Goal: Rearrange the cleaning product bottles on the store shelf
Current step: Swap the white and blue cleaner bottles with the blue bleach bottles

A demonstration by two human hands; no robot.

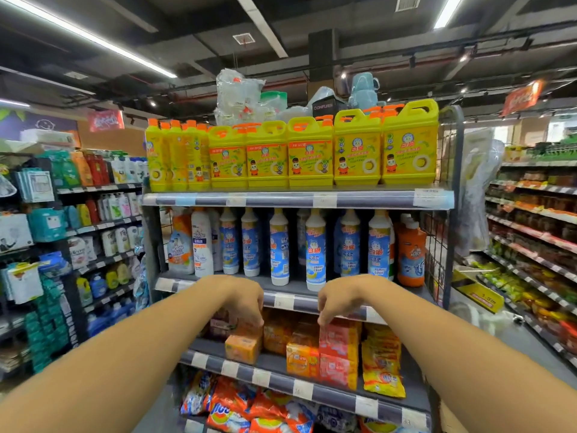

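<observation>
Above both empty, loosely curled hands (left hand (242, 300), right hand (338, 300)) stand the white bottles (279, 246).

A dark gap opens between the white blue-labelled plastic bottles (278, 247); the grey shelf's front lip (296, 300) is bare; yellow handled jugs (310, 153) stand tightly packed above.

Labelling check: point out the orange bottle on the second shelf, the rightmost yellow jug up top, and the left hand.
orange bottle (411, 257): head view, label front.
rightmost yellow jug (410, 151): head view, label centre.
left hand (246, 300): head view, back of hand.
</observation>
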